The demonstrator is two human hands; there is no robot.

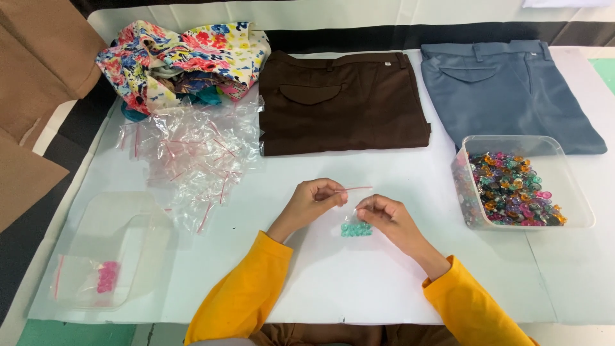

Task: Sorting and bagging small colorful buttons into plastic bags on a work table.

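- The left hand [312,200] is pinching the top edge of a small clear zip bag [356,218], near the red strip at the bag's mouth; the fingers are pressed together on it.
- The right hand [383,214] is also pinched on the same bag, at its right side, with the fingers curled inward.
- The bag hangs between both hands, just above the white counter [359,282], in the middle near the person. At the bottom of the bag sits a small cluster of teal beads [356,229].
- Both arms wear yellow sleeves [240,298].
- To the right of the hands stands a clear plastic tub [580,204] holding many colourful beads [512,189], mixed in colour.
- At the far left lies a clear shallow tray [138,214], and in it is a sealed small bag with pink beads [106,277].
- Behind the tray, a loose pile of empty zip bags [192,154] with red strips is spread on the counter.
- At the far edge lie three cloth things: a floral fabric bundle [186,61] at left, folded brown trousers [343,102] in the middle, folded grey-blue trousers [506,90] at right.
- Brown cardboard [38,64] stands at the left border, off the counter.
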